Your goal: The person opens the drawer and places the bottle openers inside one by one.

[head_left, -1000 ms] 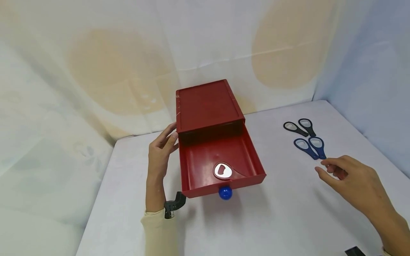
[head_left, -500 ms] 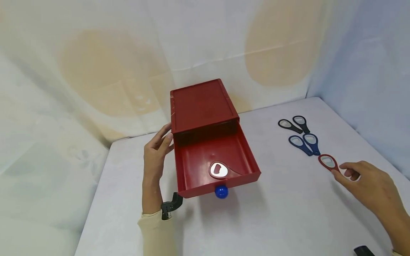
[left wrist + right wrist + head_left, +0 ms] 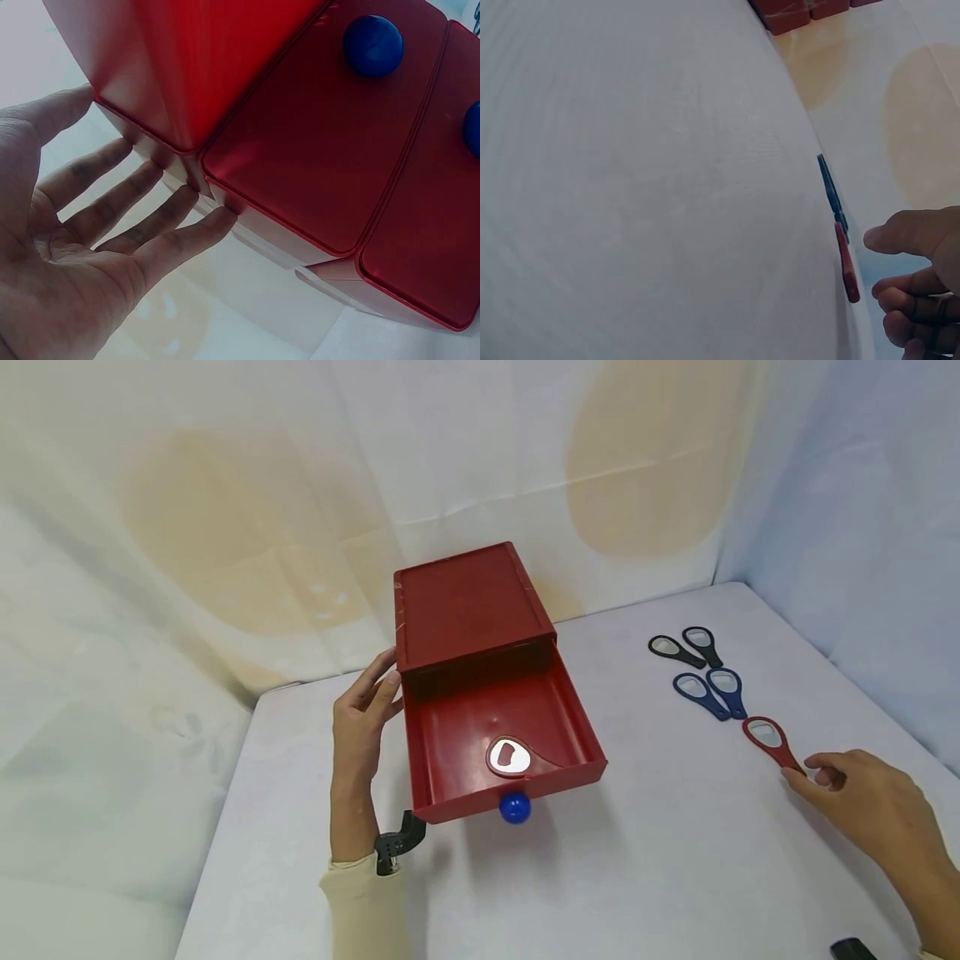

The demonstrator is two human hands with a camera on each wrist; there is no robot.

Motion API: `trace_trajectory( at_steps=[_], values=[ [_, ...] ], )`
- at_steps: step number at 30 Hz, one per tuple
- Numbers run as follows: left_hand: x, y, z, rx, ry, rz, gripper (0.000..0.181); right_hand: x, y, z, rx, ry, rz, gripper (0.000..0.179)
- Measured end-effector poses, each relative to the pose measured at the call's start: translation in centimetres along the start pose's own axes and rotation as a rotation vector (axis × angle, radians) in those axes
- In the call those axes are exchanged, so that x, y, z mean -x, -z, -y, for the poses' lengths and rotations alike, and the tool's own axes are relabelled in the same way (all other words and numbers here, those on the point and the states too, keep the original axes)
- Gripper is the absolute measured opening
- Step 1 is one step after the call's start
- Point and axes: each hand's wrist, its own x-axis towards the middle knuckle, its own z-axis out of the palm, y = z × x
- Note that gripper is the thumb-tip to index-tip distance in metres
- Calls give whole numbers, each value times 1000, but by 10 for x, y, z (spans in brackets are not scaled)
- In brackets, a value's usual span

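My left hand (image 3: 356,727) rests against the left side of a red drawer cabinet (image 3: 472,602). In the left wrist view its fairly straight fingertips touch the side wall, the thumb (image 3: 64,112) toward the pulled-out drawer. That top drawer (image 3: 457,727) stands open, with a red bottle opener (image 3: 510,757) lying near its front. On the table at the right, another red bottle opener (image 3: 774,745) lies just beyond my right hand (image 3: 873,802). In the right wrist view a gap separates this hand's thumb (image 3: 900,234) from that opener; its other fingers are loosely curled.
Two blue bottle openers (image 3: 708,693) and two black ones (image 3: 684,647) lie on the white table (image 3: 675,860), behind the red one. A blue knob (image 3: 515,807) sticks out from the open drawer's front. Lower drawers (image 3: 322,135) are shut. Cloth (image 3: 480,460) hangs behind the table.
My right hand has moved right and toward me, off the red bottle opener, which now shows almost whole on the table. My left hand has stayed at the cabinet; the head view has shifted slightly.
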Motion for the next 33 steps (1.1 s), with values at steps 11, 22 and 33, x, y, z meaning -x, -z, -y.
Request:
trace_trajectory(
  at_steps=[11, 22, 33],
  values=[
    [0, -2, 0, 15, 5, 6, 41, -2, -9, -4, -2, -45, 25, 37],
    [1, -1, -2, -8, 14, -2, 41, 3, -10, 7, 4, -22, -93, 34],
    [0, 0, 0, -10, 6, -2, 41, 9, 4, 26, -50, 67, -208, 31]
  ],
)
